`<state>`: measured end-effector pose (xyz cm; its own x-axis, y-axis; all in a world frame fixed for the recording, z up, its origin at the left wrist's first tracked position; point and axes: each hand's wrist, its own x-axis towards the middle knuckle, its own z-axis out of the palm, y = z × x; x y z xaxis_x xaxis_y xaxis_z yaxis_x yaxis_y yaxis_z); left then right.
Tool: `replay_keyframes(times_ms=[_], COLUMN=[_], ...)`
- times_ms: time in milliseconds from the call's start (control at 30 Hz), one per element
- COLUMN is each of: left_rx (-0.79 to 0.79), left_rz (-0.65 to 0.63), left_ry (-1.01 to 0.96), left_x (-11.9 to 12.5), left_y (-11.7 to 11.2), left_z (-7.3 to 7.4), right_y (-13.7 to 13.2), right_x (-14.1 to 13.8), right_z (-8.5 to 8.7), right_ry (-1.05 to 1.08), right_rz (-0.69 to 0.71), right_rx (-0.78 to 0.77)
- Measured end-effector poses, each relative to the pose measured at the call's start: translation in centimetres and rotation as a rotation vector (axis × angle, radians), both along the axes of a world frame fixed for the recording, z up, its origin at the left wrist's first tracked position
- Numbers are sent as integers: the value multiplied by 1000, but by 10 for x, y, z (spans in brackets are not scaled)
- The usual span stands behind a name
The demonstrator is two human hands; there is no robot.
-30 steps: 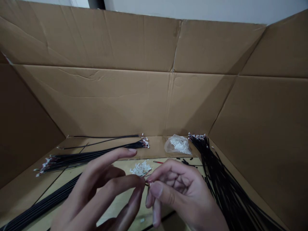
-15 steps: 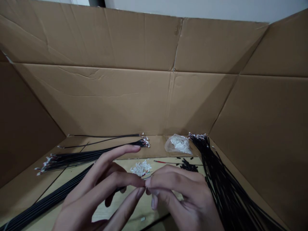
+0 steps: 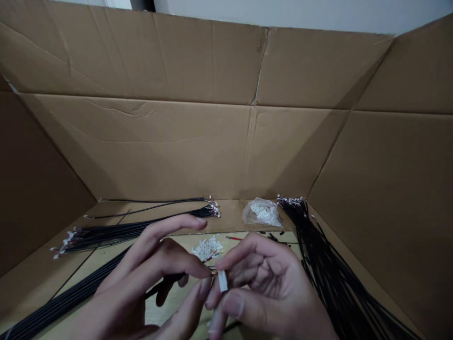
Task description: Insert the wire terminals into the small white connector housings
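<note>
My left hand [image 3: 152,278] pinches the thin wires [image 3: 213,271] at the end of a black cable [image 3: 163,285] between thumb and index finger. Its other fingers are bent and raised. Close against those wires, a small white connector housing [image 3: 222,281] shows at the fingertips of my right hand [image 3: 274,285], under the index finger and above the thumb. Whether a wire sits inside the housing I cannot tell. Behind both hands lies a pile of white connector housings [image 3: 208,247].
Bundled black cables with white ends [image 3: 123,232] and a bare bundle [image 3: 81,285] lie left. More black cables [image 3: 329,274] hang along the right. A clear bag of white parts [image 3: 262,212] and small black pieces [image 3: 272,236] sit behind. Cardboard walls [image 3: 198,146] surround the table.
My right fingers have spread and turned, with the index finger raised and the thumb lower. The white connector housing now shows between them. My left hand stays nearly in place.
</note>
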<state>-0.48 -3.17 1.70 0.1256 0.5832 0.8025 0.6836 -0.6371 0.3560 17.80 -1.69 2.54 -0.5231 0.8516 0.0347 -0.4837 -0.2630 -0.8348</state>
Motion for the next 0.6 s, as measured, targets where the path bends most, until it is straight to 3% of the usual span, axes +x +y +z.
replay_keyframes(times_ms=[167,433,600], left_rx=[8,186,28], left_rz=[43,103,154], left_ry=[-14,262,46], left_x=[-1,-24,-36], left_y=[1,-1,-4], left_z=[-3,-15,-24], right_y=[1,8,7], right_x=[0,0,1], right_z=[-3,-5,-4], right_ry=[-87,9,20], right_rz=[-71,-19,0], right_rx=[83,78,55])
